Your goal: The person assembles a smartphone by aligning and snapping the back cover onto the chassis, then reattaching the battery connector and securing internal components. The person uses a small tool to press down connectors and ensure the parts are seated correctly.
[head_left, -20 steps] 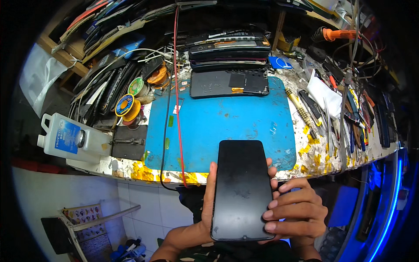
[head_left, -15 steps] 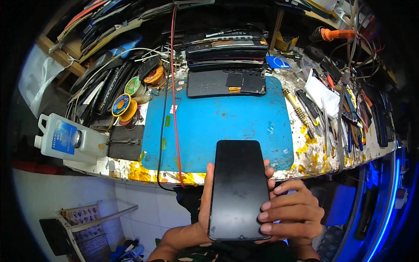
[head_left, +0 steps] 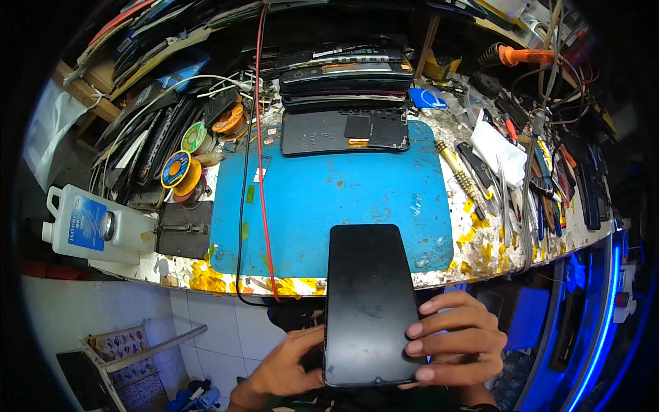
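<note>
A black smartphone [head_left: 371, 302] is held upright over the front edge of the bench, its dark glass side facing me. My right hand [head_left: 458, 338] grips its lower right edge, with several fingertips lying on the glass. At the lower left side, my left hand [head_left: 292, 360] is closed against the phone's edge with curled fingers, partly hidden behind it. Beyond the phone lies a blue work mat [head_left: 343, 189]. Across the mat's far edge rests a dark phone part [head_left: 319, 134] with a black square on it.
Stacked phones [head_left: 343, 86] stand at the back. On the left are solder spools [head_left: 185, 180] and a white jug [head_left: 123, 237]. Tweezers, a white packet [head_left: 498, 152] and other tools crowd the right. A red cable [head_left: 263, 199] and a black one cross the mat and hang over the front edge.
My left hand has shifted lower along the phone's left side; its fingertips no longer show past the right edge. The right hand still grips the phone. The view has shifted slightly.
</note>
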A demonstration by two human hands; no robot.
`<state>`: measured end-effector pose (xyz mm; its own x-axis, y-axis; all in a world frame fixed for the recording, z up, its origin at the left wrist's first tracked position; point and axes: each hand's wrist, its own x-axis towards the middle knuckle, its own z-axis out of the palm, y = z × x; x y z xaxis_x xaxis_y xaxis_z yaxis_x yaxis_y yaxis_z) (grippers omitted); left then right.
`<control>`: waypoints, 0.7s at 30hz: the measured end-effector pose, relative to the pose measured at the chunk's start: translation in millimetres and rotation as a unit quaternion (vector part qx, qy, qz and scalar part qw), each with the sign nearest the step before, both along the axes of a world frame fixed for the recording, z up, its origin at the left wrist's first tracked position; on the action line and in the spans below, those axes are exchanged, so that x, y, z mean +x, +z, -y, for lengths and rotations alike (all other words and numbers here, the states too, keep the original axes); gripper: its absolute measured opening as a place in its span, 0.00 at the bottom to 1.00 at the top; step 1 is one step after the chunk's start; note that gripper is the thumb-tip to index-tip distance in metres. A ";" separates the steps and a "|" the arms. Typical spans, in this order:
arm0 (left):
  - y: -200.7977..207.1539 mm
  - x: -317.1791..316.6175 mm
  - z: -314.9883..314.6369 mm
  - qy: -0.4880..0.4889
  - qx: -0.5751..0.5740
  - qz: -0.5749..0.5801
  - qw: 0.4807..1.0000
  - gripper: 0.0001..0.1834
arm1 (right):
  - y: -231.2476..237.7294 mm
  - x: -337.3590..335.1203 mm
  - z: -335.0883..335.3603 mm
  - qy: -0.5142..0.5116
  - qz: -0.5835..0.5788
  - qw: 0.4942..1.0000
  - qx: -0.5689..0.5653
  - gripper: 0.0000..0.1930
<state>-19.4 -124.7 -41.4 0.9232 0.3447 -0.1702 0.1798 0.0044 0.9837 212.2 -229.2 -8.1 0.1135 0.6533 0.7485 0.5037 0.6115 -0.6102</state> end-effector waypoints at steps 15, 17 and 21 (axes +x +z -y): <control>43.4 19.5 -7.2 0.143 0.449 0.226 0.852 0.19 | 13.4 -5.3 15.2 -0.056 0.129 0.989 -0.045 0.09; 41.6 19.8 -6.3 0.153 0.445 0.236 0.850 0.20 | 12.6 -6.2 16.3 -0.059 0.145 0.987 -0.040 0.10; 40.2 20.1 -6.0 0.153 0.451 0.233 0.848 0.20 | 13.4 -5.7 15.8 -0.054 0.165 0.984 -0.040 0.11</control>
